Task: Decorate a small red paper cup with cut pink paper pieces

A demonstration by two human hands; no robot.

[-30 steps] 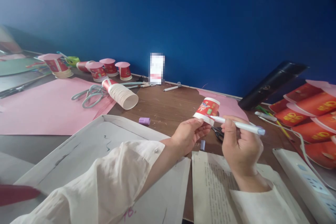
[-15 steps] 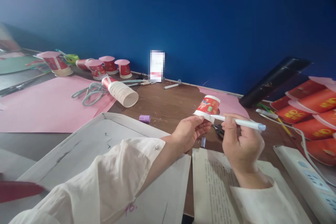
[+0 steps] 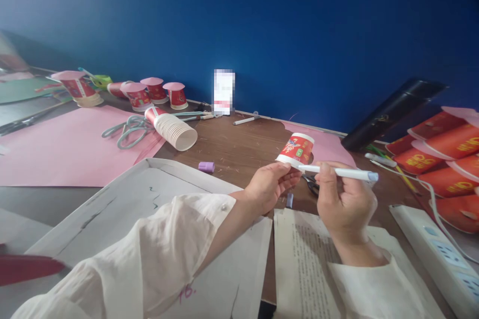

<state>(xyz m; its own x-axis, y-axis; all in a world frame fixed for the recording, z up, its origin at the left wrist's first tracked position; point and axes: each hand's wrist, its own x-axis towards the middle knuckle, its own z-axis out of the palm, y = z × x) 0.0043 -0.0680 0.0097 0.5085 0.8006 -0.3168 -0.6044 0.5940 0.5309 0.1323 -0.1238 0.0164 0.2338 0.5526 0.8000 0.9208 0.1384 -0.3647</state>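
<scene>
My left hand [image 3: 270, 185] pinches the rim of a small red paper cup [image 3: 297, 149], holding it tilted above the brown table [image 3: 239, 147]. My right hand [image 3: 345, 204] grips a white pen [image 3: 339, 173] with a pale blue end. The pen's tip touches the cup near its rim. Both hands are closed on what they hold. Printed pages [image 3: 312, 266] lie under my right wrist.
A stack of paper cups [image 3: 172, 128] lies on its side by a coiled grey cord [image 3: 129, 129] and pink paper [image 3: 63, 147]. Several pink-lidded cups [image 3: 155, 90] stand at the back. A purple cap [image 3: 206, 166], scissors [image 3: 310, 183], a power strip [image 3: 436, 251], red cups [image 3: 445, 159] and a black tube [image 3: 392, 112] are nearby.
The cup, pen and both hands have shifted slightly upward in view. Otherwise nothing has visibly changed.
</scene>
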